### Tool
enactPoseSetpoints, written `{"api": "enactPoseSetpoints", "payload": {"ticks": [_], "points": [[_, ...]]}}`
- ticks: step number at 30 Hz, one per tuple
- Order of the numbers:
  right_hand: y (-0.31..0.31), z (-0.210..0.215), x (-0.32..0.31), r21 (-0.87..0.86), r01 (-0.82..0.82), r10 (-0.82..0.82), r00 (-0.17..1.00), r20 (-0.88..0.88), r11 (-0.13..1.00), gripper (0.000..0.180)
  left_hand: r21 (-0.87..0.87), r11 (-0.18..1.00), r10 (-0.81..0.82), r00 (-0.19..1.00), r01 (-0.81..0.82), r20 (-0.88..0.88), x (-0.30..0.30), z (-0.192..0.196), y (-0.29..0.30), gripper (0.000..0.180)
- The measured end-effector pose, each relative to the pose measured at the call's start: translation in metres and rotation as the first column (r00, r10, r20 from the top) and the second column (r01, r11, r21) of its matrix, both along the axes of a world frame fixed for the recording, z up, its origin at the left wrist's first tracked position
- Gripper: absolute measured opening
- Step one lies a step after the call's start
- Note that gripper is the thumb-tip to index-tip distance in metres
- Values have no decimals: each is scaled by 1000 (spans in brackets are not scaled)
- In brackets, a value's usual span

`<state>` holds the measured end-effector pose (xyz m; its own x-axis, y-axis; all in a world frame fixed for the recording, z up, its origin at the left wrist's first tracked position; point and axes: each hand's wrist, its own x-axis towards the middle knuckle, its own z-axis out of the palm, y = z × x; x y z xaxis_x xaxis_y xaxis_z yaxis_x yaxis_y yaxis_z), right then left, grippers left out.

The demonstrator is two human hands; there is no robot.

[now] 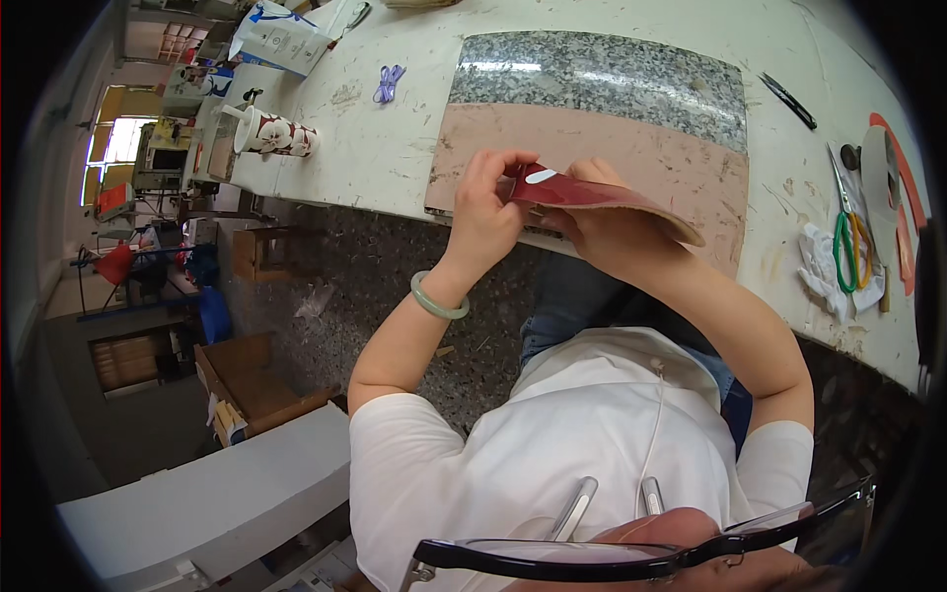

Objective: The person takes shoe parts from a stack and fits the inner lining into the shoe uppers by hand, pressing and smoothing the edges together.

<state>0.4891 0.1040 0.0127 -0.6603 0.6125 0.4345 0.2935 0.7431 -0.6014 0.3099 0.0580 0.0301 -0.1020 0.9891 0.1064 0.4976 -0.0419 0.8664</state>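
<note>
Before me, at the frame's upper centre, the left hand has its fingers pinched on one end of a red leathery piece and the right hand clamps its middle, seemingly steadying it over the desk.

White worktable, stained surface; slab at dial centre, speckled grey, near part dull pink. Nine o'clock: patterned cup. Between nine and ten: purple cord bundle. Near three: slim black tool. Four: scissors, crumpled white material.
</note>
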Motion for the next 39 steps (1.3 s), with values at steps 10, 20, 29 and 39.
{"api": "enactPoseSetpoints", "payload": {"ticks": [10,20,29,39], "points": [[-2,2,-13,150,86,-97,993,65,985,22,-165,986,51,992,-31,116,-1,6,14,24],[-9,-5,-19,-209,153,-149,988,39,966,23,-147,986,99,984,-78,146,5,5,7,22],[-19,-5,12,-211,22,-29,999,-30,977,39,-217,976,39,995,-19,89,0,14,1,30],[-13,-7,7,53,-26,22,997,73,998,32,-137,988,98,983,-77,153,-1,3,-4,30]]}}
